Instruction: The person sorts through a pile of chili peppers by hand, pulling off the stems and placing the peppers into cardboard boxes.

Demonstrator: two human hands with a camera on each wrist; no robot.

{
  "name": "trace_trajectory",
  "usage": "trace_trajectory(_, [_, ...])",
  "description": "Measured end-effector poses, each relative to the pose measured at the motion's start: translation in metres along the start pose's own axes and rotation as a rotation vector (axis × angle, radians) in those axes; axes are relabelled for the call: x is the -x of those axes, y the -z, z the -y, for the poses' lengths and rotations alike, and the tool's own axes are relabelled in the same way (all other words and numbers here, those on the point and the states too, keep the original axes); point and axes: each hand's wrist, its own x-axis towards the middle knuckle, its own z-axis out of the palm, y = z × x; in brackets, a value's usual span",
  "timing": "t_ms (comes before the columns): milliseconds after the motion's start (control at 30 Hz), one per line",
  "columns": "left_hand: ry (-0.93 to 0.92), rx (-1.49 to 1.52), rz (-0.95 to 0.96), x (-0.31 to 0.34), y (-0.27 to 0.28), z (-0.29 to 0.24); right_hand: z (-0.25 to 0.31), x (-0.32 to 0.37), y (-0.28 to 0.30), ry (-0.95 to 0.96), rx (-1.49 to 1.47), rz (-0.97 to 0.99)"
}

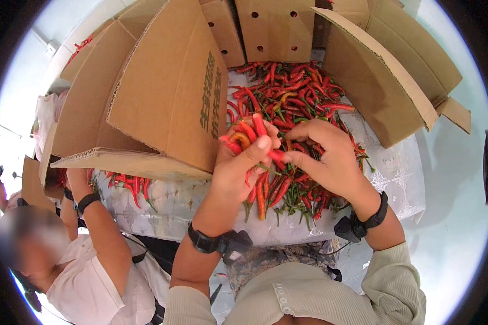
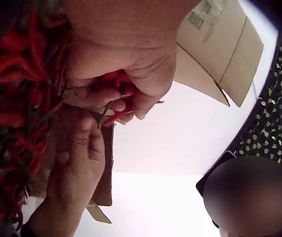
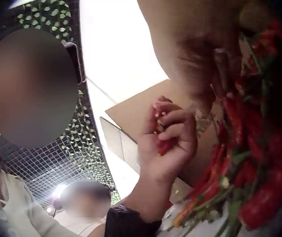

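My left hand grips a small bunch of red chilies, one of them orange, with the thumb laid across them. In the left wrist view, red pods and a green stem show between its curled fingers. Close beside it, my right hand reaches over the chili pile, thumb and forefinger apart, the thumb tip by the end of a red chili at the left hand. In the right wrist view the fingers of the right hand point down beside the piled chilies.
Open cardboard boxes stand left, right and behind the pile. A patterned white cloth covers the table. On the left another person reaches towards more chilies.
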Motion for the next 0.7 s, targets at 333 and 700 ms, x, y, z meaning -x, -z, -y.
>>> trace_trajectory(333, [0.018,0.102,0.016,-0.003,0.007,-0.005,0.001,0.015,-0.037,0.366,0.33,0.268])
trace_trajectory(700, [-0.119,0.139,0.043,-0.003,0.014,-0.005,-0.003,0.002,-0.015,0.237,0.403,0.219])
